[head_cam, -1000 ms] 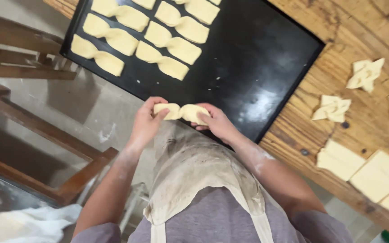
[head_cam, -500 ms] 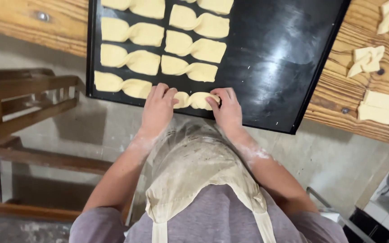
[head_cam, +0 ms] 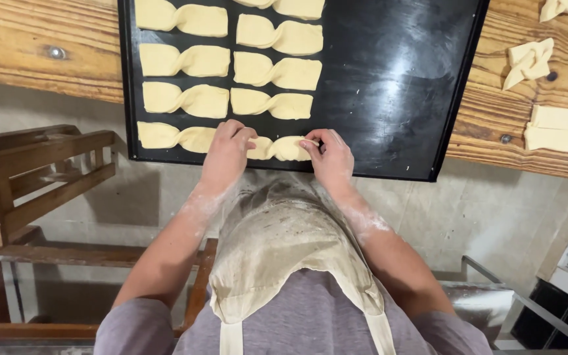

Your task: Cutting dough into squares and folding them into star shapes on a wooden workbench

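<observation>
Both hands pinch one twisted dough piece (head_cam: 277, 148) at the near edge of the black tray (head_cam: 389, 85): left hand (head_cam: 227, 152) and right hand (head_cam: 329, 156) closed on its ends, beside other twists (head_cam: 272, 104).

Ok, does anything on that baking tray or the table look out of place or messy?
Nothing stands out. The twisted dough pieces lie in tidy rows on the black tray, and both hands, left hand and right hand, rest on the twisted piece at the near edge. Only a light flour dusting shows on the forearms and apron.
</observation>
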